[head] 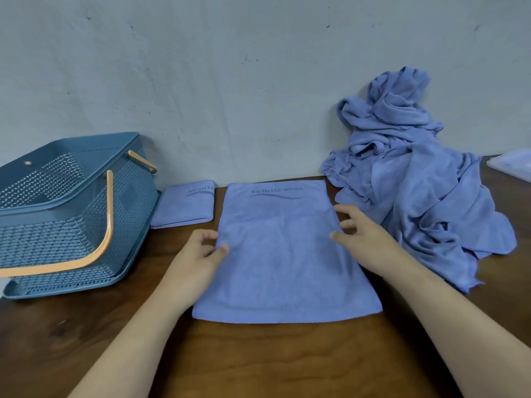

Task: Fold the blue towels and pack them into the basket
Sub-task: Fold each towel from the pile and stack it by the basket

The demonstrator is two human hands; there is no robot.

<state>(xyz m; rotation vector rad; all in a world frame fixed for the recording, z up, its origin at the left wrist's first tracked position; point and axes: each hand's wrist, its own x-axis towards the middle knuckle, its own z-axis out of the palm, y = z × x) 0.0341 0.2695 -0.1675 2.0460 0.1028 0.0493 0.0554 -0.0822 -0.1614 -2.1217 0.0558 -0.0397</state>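
Note:
A blue towel [283, 254] lies flat on the wooden table [258, 363] in front of me, its printed lettering at the far end. My left hand [198, 254] pinches its left edge between thumb and fingers. My right hand [359, 234] sits at its right edge with fingers loosely spread, touching the cloth. A small folded blue towel [184, 205] lies at the back, between the flat towel and the basket. The blue perforated basket [57, 216] with orange handles stands at the left and looks empty. A heap of crumpled blue towels [416, 179] leans on the wall at the right.
A grey wall [230, 81] runs right behind the table. A pale flat packet [514, 165] lies at the far right edge. Bare wood stretches between my forearms near the front.

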